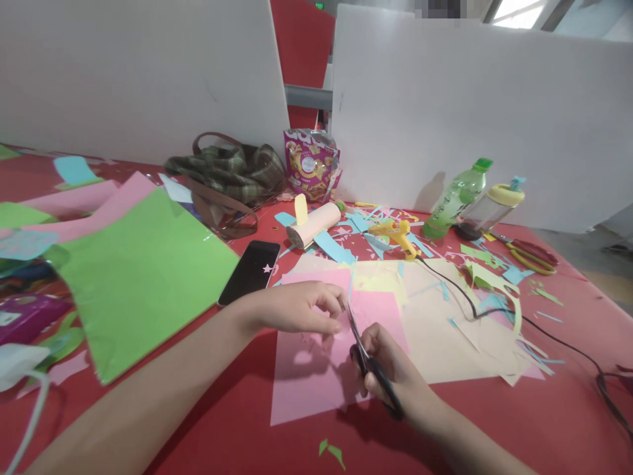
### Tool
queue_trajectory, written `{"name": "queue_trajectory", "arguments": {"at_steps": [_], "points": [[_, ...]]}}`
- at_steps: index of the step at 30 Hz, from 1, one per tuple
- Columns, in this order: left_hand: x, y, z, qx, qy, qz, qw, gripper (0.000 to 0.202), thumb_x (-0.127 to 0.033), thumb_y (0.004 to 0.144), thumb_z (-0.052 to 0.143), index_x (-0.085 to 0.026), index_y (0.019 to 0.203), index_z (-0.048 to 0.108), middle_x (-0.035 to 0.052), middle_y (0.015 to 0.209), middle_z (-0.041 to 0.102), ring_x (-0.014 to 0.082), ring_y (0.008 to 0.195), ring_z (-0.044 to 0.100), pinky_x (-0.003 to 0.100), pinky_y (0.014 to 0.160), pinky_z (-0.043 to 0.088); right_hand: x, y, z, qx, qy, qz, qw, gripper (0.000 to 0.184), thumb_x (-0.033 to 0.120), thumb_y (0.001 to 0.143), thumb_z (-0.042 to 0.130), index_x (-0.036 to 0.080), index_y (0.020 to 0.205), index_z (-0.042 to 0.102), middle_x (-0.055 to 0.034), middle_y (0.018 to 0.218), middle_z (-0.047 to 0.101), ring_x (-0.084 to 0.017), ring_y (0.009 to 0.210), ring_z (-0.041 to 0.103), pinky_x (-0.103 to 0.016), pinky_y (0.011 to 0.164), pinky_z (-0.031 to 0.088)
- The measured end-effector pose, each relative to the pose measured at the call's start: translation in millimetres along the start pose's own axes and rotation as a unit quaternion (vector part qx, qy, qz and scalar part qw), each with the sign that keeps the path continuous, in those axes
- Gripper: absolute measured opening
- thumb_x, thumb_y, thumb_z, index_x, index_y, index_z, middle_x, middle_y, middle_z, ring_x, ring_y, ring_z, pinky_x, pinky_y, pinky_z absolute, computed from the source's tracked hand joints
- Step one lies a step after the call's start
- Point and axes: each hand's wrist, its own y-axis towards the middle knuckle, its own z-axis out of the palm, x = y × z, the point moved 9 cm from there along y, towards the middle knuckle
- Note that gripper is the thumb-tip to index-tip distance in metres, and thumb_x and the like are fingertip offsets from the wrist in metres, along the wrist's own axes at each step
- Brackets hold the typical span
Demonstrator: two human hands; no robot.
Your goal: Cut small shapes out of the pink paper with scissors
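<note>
My right hand (pixel 393 369) grips a pair of scissors (pixel 378 382) by the black handles, its blades pointing away from me. Just left of the blades, my left hand (pixel 309 307) hovers with its fingers curled and thumb close to the fingertips. What it pinches, if anything, is too small to make out. A thin light blue paper strip (pixel 353 280) shows by the blade tips. Under both hands lies pink paper (pixel 297 389), partly over a cream sheet (pixel 430 356). A black phone (pixel 250 272) with a pink star on it rests beyond my left forearm.
Green sheets (pixel 143 284) lie at left. Farther back are a plaid bag (pixel 232 168), a purple snack bag (pixel 311 165), a paper-covered tube (pixel 316 225) and scraps. A yellow glue gun (pixel 395 232) trails its cord rightward, near a green bottle (pixel 455 201), a clear jar (pixel 489 211) and red-and-yellow-handled scissors (pixel 531 256).
</note>
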Motion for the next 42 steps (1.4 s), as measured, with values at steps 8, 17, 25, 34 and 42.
{"name": "queue_trajectory", "arguments": {"at_steps": [8, 17, 25, 34, 42], "points": [[6, 1, 3.8, 0.017, -0.015, -0.006, 1.000, 0.019, -0.019, 0.069, 0.048, -0.013, 0.052, 0.052, -0.0001, 0.075, 0.046, 0.0099, 0.066, 0.046, 0.020, 0.065, 0.037, 1, 1, 2, 0.016, -0.024, 0.005, 1.000, 0.035, 0.041, 0.064, 0.063, 0.021, 0.076, 0.036, 0.0057, 0.067, 0.038, -0.006, 0.049, 0.036, -0.020, 0.045, 0.030], [9, 0, 4.8, 0.041, -0.002, 0.013, 0.999, 0.017, -0.018, 0.068, 0.049, -0.013, 0.052, 0.048, -0.0012, 0.069, 0.044, 0.0086, 0.061, 0.043, 0.019, 0.061, 0.034, 1, 1, -1, -0.006, -0.076, 0.019, 0.997, 0.032, 0.026, 0.065, 0.065, 0.021, 0.071, 0.034, 0.0085, 0.054, 0.043, -0.006, 0.045, 0.041, -0.019, 0.044, 0.031], [3, 4, 8.6, 0.046, 0.014, 0.037, 0.998, 0.019, -0.014, 0.070, 0.048, -0.013, 0.051, 0.047, 0.0007, 0.077, 0.052, 0.0101, 0.070, 0.047, 0.018, 0.064, 0.035, 5, 6, -10, -0.055, -0.022, -0.025, 0.998, 0.034, 0.027, 0.063, 0.065, 0.023, 0.070, 0.032, 0.0083, 0.058, 0.042, -0.005, 0.042, 0.035, -0.017, 0.039, 0.030], [-4, 12, 36.6, 0.068, 0.018, 0.055, 0.996, 0.015, -0.007, 0.065, 0.047, -0.013, 0.053, 0.054, -0.0002, 0.071, 0.050, 0.0087, 0.064, 0.047, 0.017, 0.058, 0.036, 22, 4, -12, -0.084, -0.024, -0.076, 0.993, 0.038, 0.020, 0.063, 0.067, 0.024, 0.073, 0.031, 0.0048, 0.075, 0.047, -0.006, 0.053, 0.043, -0.018, 0.047, 0.034], [2, 16, 50.3, 0.058, 0.020, 0.042, 0.997, 0.021, -0.019, 0.071, 0.047, -0.013, 0.051, 0.053, -0.0001, 0.061, 0.050, 0.0092, 0.059, 0.047, 0.017, 0.054, 0.036, 21, 4, -12, -0.087, -0.070, -0.072, 0.991, 0.039, 0.007, 0.061, 0.066, 0.023, 0.072, 0.032, 0.0067, 0.072, 0.046, -0.004, 0.049, 0.040, -0.015, 0.042, 0.030]]}}
